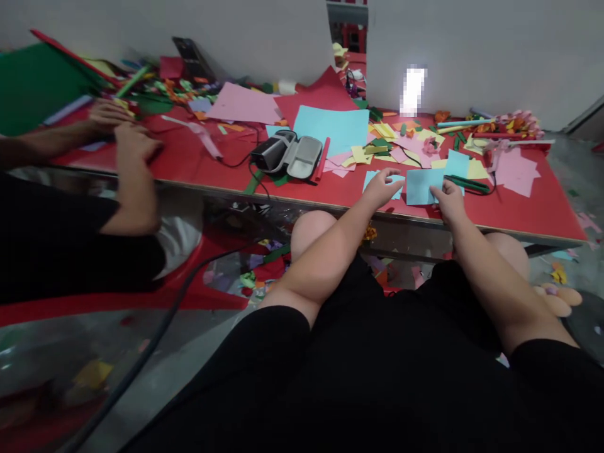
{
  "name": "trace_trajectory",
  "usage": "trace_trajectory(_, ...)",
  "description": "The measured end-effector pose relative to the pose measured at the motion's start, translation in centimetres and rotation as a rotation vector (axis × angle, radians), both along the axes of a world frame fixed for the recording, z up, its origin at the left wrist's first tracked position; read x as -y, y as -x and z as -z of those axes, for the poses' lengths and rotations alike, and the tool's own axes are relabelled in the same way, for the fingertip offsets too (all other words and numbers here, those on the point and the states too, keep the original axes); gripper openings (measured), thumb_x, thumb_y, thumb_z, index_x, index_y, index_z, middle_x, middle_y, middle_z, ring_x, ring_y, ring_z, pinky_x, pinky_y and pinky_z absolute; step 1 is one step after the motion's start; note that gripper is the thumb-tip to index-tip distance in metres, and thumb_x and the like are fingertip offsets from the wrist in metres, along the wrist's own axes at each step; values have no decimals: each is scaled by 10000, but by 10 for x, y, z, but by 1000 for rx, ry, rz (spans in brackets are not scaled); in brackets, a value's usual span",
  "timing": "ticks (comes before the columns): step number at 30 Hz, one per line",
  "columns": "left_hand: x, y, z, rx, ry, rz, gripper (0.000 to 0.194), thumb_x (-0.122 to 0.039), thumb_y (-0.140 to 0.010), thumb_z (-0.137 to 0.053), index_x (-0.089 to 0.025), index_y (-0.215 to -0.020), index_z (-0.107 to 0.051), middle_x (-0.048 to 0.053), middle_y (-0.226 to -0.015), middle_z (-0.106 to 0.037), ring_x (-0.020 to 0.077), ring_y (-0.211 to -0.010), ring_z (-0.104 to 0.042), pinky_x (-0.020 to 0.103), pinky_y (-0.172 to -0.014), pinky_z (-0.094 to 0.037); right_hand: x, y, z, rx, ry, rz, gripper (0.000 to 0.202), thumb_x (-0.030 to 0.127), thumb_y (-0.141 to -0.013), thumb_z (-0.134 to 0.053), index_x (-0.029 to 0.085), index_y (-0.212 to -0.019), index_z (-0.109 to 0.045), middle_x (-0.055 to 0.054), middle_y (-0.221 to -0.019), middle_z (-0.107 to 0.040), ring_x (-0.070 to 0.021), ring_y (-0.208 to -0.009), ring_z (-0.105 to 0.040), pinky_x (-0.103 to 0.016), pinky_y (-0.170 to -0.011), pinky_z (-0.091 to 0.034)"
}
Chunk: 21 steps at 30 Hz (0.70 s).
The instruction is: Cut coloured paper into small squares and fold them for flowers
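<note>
Both hands (384, 185) on flat blue paper (423, 186), crosswise.

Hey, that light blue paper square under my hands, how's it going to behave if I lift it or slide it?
The light blue paper square lies flat and thin on the red table, so it will probably flop when lifted by one corner. It looks very light. It would likely slide easily under the right hand unless the left hand pins it.

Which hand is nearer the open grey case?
Left. The left hand rests on light blue paper just right of the grey case. The right hand sits at that paper's far edge, further right of the case.
</note>
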State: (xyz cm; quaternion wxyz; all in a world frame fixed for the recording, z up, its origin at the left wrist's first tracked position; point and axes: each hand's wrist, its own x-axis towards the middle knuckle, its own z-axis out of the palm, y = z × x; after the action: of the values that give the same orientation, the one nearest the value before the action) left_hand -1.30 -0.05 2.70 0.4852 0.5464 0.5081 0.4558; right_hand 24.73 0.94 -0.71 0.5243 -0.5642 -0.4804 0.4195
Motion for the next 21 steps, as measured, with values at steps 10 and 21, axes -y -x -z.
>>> trace_trajectory(10,-12,-44,-8,371,67,1,388,-292,-1034,-848,-162,-1394,-781,151,-1334,-919,324,-1233,-877,435,-1110,-705,8,7,-50,-88,10,-244,492,492,-689,-1051,273,-1037,-781,-7,-929,-844,-199,-757,-713,-308,-549,-628)
trace_trajectory(21,10,-37,-24,343,67,166,312,-426,-1056,-973,-212,-1254,-862,126,-1328,-935,408,-1344,-875,485,-1142,-714,30,0,-62,-65,-67,-275,452,570,-845,-1066,291,-1101,-821,-15,-888,-762,-194,-723,-645,-293,-492,-516)
